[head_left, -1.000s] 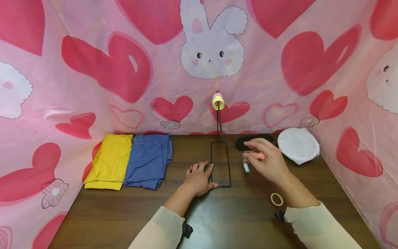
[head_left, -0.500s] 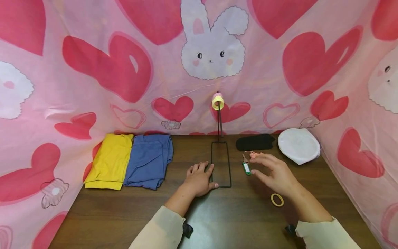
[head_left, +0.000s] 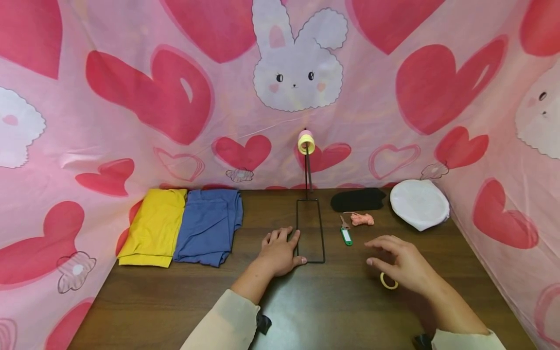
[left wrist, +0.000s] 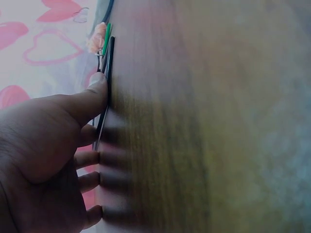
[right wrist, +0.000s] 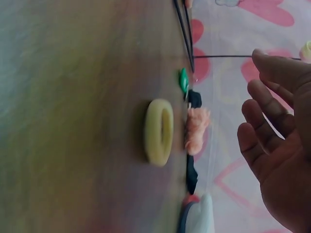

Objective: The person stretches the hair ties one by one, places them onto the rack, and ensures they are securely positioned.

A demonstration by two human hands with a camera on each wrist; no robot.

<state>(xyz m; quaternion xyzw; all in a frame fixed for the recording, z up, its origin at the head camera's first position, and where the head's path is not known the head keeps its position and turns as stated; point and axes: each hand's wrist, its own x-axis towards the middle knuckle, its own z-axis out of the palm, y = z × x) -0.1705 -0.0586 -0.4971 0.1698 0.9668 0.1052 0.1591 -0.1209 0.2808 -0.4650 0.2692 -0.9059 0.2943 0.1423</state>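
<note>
My left hand (head_left: 280, 255) rests spread on the table, its thumb and forefinger touching the left side of a black wire stand's base (head_left: 323, 233). On the stand's raised arm hang a yellow ring (head_left: 306, 144) and a pink ring (head_left: 306, 132). My right hand (head_left: 407, 267) hovers, fingers relaxed and apart, holding nothing. Just below it a pale yellow ring (head_left: 383, 282) lies on the table, partly hidden by the hand in the head view. The right wrist view shows this ring (right wrist: 153, 133) whole, apart from the fingers.
A key with a green tag (head_left: 346, 236), a bundle of coral cord (head_left: 362, 219), a black flat piece (head_left: 358, 200) and a white round pouch (head_left: 420, 205) lie at the right. Folded yellow cloth (head_left: 153, 227) and blue cloth (head_left: 209, 226) lie at the left.
My right hand has moved back toward me and to the right, from above the coral cord to above the loose ring. The cord and black piece are uncovered. My left hand stays put.
</note>
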